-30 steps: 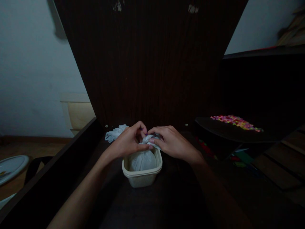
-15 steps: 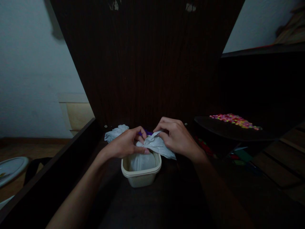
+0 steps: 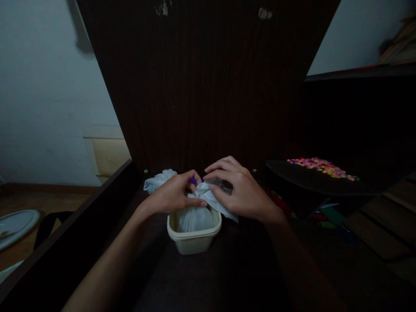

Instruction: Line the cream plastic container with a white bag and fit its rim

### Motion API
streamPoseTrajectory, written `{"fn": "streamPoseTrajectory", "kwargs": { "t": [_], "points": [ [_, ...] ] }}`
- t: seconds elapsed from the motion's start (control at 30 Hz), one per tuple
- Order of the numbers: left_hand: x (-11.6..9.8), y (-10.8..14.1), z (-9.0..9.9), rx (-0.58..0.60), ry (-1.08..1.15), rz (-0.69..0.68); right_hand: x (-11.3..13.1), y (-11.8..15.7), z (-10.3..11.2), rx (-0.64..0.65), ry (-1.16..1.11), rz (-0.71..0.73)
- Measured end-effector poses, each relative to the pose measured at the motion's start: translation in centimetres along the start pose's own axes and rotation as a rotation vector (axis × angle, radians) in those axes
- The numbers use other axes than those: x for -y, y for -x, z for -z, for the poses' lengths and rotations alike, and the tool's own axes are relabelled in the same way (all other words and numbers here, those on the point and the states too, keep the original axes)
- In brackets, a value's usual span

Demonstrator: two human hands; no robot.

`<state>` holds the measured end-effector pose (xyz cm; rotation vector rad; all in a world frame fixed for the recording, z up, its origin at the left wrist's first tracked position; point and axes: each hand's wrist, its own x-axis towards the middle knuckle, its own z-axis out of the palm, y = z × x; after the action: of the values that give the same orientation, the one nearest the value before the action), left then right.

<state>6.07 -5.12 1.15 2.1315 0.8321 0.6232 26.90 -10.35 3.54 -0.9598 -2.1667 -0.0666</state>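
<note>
Bag in tub: pinching neck in left hand, with right hand half-spread at loose end; likely next requiring firmer right grip.

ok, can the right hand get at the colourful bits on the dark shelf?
Likely yes: nothing visible blocks the right hand, and the colourful bits lie uncovered to its right. Its fingers are at the bag in the tub.

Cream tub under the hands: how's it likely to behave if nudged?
The tub looks stiff, given its even rim and crisp walls. A high push might tip it, since it narrows toward the base. The white bundle inside may add some weight low down; how much, can't tell.
</note>
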Motion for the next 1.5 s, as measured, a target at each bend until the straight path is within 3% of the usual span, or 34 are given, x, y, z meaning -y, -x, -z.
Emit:
{"fn": "streamPoseTrajectory", "kwargs": {
  "t": [0.3, 0.77, 1.07, 1.17, 1.3, 1.4, 1.5],
  "points": [
    [-0.1, 0.0, -0.7, -0.083, 0.005, -0.071, 0.1, 0.0, -2.5, 0.134, 0.055, -0.046],
    [0.7, -0.2, -0.4, 0.067, 0.19, 0.046, -0.3, -0.3, -0.5, -0.03, 0.039, -0.201],
    [-0.4, 0.0, -0.1, 0.093, 0.004, 0.045, -0.6, -0.2, -0.3, -0.105, 0.108, -0.217],
    [-0.3, -0.1, 0.0, 0.07, -0.023, 0.014, 0.1, 0.0, -0.2, -0.035, 0.015, -0.157],
    [0.5, -0.2, 0.0, 0.018, -0.007, -0.066, 1.1, 0.3, -0.2, 0.204, -0.057, -0.023],
    [0.8, -0.1, 0.1, 0.003, 0.005, -0.078, 1.3, 0.4, -0.3, 0.325, 0.025, -0.063],
    [0.7, 0.0, 0.2, 0.019, 0.007, -0.047, 1.1, 0.4, -0.5, 0.364, 0.095, -0.128]
  ]
}}
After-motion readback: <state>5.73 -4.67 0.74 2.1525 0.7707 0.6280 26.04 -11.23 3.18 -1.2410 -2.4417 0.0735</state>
